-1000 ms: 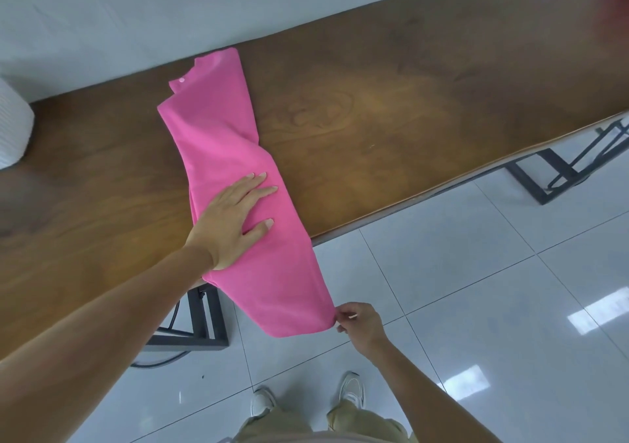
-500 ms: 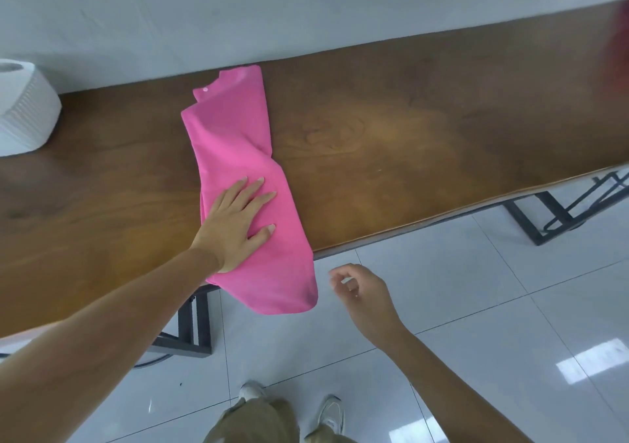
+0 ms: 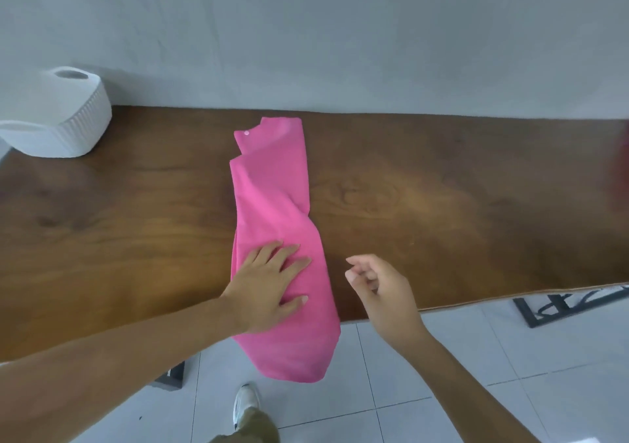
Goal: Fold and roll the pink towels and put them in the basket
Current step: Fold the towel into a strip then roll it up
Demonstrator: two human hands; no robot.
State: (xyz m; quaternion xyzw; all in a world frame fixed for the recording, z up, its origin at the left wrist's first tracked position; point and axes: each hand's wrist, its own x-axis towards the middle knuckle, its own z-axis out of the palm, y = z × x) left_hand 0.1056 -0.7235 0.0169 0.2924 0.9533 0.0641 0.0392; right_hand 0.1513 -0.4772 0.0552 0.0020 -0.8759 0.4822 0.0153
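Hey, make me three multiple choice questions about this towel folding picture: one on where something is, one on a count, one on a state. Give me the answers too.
1. Where does the white basket stand?
A) at the far left end of the table
B) on the floor
C) at the table's right end

2. How many hands touch the pink towel?
A) none
B) one
C) two

3. How is the towel's near end?
A) rolled up tight
B) hanging over the table's front edge
C) tucked into the basket

Answers:
1 A: the basket sits on the tabletop at the left side of the view.
2 B: only the left hand lies flat on the towel; the right hand hovers beside it, holding nothing.
3 B: the end droops past the table's edge, unrolled.
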